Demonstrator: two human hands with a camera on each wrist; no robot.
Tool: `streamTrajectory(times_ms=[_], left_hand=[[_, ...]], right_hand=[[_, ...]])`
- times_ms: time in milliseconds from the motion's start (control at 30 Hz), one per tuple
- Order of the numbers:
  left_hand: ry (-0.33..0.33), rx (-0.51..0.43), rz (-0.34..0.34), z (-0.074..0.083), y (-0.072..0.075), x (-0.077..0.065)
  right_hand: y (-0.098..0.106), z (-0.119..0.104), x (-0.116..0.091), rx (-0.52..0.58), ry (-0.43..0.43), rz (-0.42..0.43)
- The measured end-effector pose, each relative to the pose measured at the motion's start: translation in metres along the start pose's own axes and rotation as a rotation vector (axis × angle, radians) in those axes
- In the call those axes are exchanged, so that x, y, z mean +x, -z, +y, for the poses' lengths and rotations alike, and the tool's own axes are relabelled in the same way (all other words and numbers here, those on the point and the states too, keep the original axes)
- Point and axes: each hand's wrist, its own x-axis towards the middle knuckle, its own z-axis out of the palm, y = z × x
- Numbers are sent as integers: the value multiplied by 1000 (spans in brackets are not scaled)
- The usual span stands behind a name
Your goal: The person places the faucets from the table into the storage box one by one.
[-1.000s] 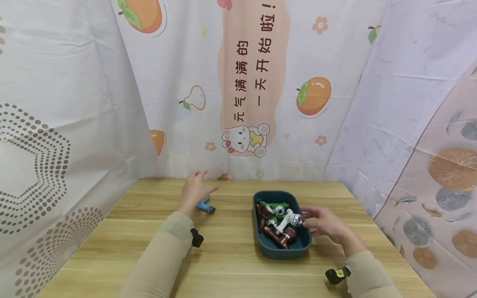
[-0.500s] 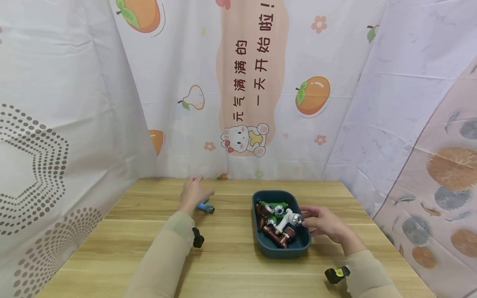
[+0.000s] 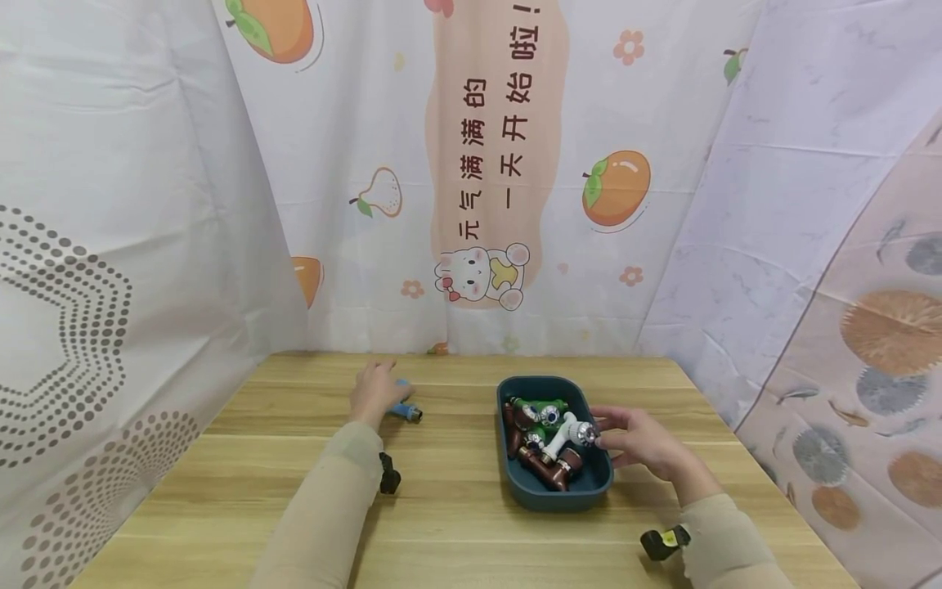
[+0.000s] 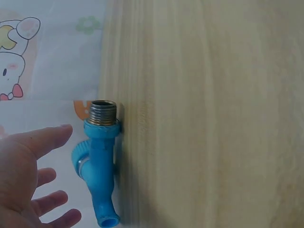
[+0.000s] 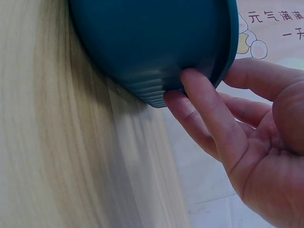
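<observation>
A blue tap [image 3: 406, 411] with a threaded metal end lies on the table at the left. My left hand [image 3: 374, 391] is low over it, partly covering it in the head view. In the left wrist view, the thumb and spread fingers of that hand [image 4: 28, 175] face the side of the tap [image 4: 100, 166], with a gap showing between. My right hand [image 3: 639, 442] rests its loosely bent fingers against the right wall of a dark teal bin [image 3: 559, 501]. Up close, the fingertips of that hand [image 5: 256, 137] touch the outer wall of the bin [image 5: 152, 42] below its rim.
Inside the bin lie a white tap [image 3: 565, 435] with a chrome knob, dark red taps [image 3: 540, 468] and green ones [image 3: 561, 404]. The wooden table [image 3: 441, 523] ends at a printed curtain [image 3: 368, 319]. Black wrist cameras sit at both sleeves.
My left hand has come down and slightly nearer onto the blue tap. The right hand keeps its place at the bin.
</observation>
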Motion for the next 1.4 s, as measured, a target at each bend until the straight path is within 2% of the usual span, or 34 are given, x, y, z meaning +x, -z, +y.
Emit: streamTrajectory(times_ms=[333,567,833,1167,1400], left_hand=[[-5,44,-26,-5,-7,1],[18,51,-30,-9,-12,2],[15,86,-27,-10,-15,1],[11,60,-2,-5,-14,-4],[21,49,-11,-4,-14,-3]], right_hand=[[0,0,0,8,-1,-2],[0,0,0,4,-2,-1],[0,-1,-1,-5,-5,3],[1,0,0,6,1,-6],[1,-1,-1,4,1,-3]])
